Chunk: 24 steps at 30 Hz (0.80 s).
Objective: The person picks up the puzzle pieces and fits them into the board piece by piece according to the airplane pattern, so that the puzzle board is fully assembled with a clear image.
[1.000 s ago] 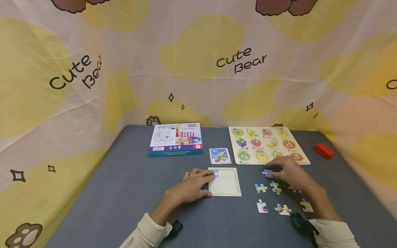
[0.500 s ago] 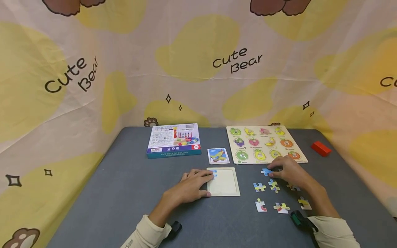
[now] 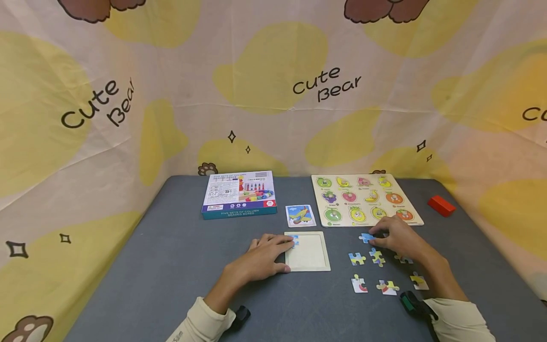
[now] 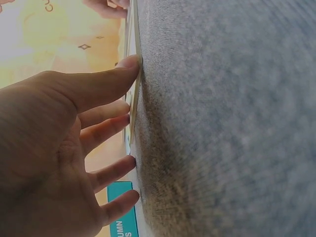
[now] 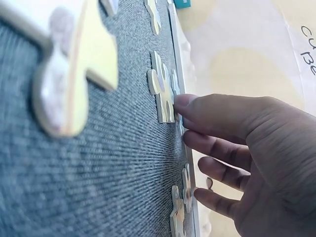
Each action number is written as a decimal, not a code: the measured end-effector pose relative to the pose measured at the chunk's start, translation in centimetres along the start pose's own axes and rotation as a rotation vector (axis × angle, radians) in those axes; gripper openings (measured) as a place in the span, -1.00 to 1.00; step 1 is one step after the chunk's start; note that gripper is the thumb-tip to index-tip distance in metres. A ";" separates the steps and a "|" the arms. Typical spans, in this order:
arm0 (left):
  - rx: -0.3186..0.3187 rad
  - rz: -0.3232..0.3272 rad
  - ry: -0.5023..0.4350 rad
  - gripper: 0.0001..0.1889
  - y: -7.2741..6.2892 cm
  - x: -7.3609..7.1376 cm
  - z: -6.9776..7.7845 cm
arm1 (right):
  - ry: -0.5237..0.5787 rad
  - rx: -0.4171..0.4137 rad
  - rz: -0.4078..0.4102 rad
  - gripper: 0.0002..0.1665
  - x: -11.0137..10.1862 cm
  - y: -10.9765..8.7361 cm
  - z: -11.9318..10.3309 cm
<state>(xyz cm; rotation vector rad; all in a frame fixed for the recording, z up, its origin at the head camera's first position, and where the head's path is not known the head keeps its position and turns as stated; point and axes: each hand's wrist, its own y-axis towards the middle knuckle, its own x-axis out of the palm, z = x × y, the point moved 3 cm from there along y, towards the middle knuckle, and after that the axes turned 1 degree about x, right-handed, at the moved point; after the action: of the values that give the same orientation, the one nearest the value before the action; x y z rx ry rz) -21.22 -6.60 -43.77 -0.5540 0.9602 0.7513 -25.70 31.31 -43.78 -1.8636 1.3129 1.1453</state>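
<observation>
A pale puzzle tray lies on the dark grey table with one blue jigsaw piece in its upper left corner. My left hand rests at the tray's left side, index finger reaching over that piece and thumb on the lower edge. In the left wrist view its fingers are spread and nearly straight. To the right of the tray, my right hand pinches another blue jigsaw piece between thumb and index finger, close to the table. Several more jigsaw pieces lie loose below that hand.
Behind the tray lies a card with a yellow airplane picture. A boxed bead set stands at the back left. The fruit board sits at the back right, beside a red block. A printed curtain encloses the table.
The head view has shifted slightly. More of the blue jigsaw piece shows at my right fingertips than a second ago. My left hand has stayed on the tray.
</observation>
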 end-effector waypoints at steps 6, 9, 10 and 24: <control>-0.006 -0.003 0.009 -0.32 0.2 0.2 -0.2 | 0.016 0.018 0.002 -0.71 0.1 0.1 0.1; -0.006 -0.002 0.011 -0.32 0.2 0.2 -0.2 | 0.017 0.030 -0.005 -0.70 0.1 0.1 -0.1; -0.006 -0.002 0.011 -0.32 0.2 0.2 -0.2 | 0.019 0.030 -0.005 -0.70 0.1 0.1 -0.2; -0.013 0.006 -0.001 -0.30 0.1 0.0 -0.1 | 0.049 -0.007 -0.001 -0.77 0.8 0.8 -4.0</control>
<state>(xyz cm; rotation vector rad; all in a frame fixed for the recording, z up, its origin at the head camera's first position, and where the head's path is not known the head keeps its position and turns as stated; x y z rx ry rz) -21.33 -6.54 -43.85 -0.5616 0.9573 0.7638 -25.07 27.38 -42.65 -1.9075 1.3364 1.1118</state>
